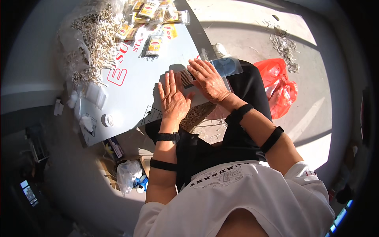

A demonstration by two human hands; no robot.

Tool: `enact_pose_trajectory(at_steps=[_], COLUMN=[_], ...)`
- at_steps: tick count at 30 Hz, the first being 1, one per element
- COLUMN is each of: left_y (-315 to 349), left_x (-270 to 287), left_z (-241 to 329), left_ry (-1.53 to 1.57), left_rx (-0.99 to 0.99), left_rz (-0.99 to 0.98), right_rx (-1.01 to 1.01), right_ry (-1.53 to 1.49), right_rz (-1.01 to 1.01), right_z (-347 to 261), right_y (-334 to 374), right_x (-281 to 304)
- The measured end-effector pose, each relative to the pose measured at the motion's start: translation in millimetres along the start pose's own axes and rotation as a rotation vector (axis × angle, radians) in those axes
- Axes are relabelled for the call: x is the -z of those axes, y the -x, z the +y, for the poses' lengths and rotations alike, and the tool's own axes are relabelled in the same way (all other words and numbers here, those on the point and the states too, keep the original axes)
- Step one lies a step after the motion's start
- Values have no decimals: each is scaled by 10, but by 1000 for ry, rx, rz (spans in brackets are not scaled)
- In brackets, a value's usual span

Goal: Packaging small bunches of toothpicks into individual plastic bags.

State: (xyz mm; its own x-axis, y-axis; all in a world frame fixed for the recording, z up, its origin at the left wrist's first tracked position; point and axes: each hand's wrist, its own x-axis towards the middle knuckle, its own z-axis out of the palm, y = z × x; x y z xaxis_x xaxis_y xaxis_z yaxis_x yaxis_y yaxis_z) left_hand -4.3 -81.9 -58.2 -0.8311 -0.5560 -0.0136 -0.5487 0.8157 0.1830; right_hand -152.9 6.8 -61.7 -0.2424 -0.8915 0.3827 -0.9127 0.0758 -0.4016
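Both my hands lie over the near edge of a grey-white board tabletop (134,91). Between them sits a row of thin, pale sticks (184,78), apparently cotton swabs, lined up side by side. My left hand (173,102) has its fingers stretched out flat at the left of the row. Fingers extended, my right hand (210,83) reaches over the row's right end and touches or covers part of it. Just beyond the right hand is a clear bluish plastic sheet or bag (227,66) at the board's edge.
A large heap of loose swabs (96,43) in clear plastic stands far left. Filled packs with yellow labels (154,45) lie at the back. A white roll (107,120) sits near left. On the floor are a red plastic bag (278,89), scattered sticks (284,47) and a box (108,170).
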Motion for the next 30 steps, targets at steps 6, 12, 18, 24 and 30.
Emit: enact_pose_trajectory(at_steps=[6,12,18,24,30], left_y=[1,28,21,7,-10], left_x=[63,-15,-49,-21,-92], left_z=[27,-20,-15,38,87], left_ry=[18,-9,-14,-51,-22], left_rx=[-11,-34,-18,3,9], left_rz=[-30,16,4,-6,38], right_rx=[138,132,67,-444,-345], right_ry=[126,122,-31,-139,99], right_rz=[-259,-212,-182,31,-92], right_z=[-98,-130,-27,249,255], right_y=[153,91,38,101,77], right_x=[59,52,157,365,359])
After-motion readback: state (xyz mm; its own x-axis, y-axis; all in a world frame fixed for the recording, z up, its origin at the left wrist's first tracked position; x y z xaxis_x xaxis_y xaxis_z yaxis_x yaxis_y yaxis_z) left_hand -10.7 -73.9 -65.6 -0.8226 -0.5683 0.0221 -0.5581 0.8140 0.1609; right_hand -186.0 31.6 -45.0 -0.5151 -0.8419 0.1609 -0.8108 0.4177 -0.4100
